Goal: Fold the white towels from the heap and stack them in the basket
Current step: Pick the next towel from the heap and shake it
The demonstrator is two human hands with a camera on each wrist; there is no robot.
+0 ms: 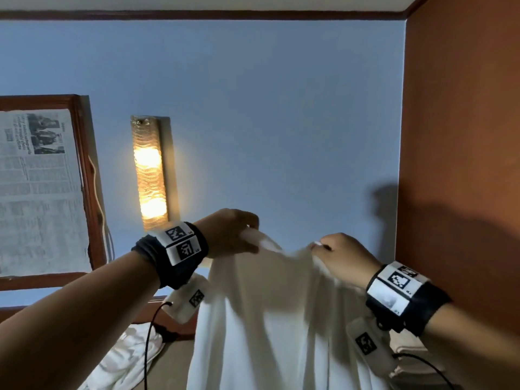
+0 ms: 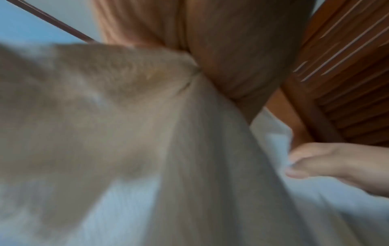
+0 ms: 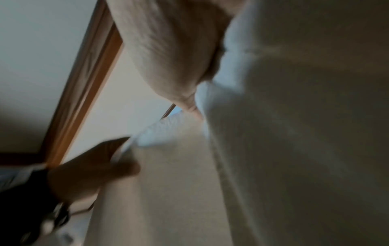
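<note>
Left to right: more white towels (image 1: 126, 358) lie crumpled at lower left (the heap, I judge). My left hand (image 1: 229, 232) pinches one top corner of the white towel (image 1: 270, 319); my right hand (image 1: 342, 256) pinches the other, so it hangs open in front of me, ready for a first fold. The basket is out of view.

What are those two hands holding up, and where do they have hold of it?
A white towel: the left hand and right hand each pinch its top edge, letting it hang.
</note>
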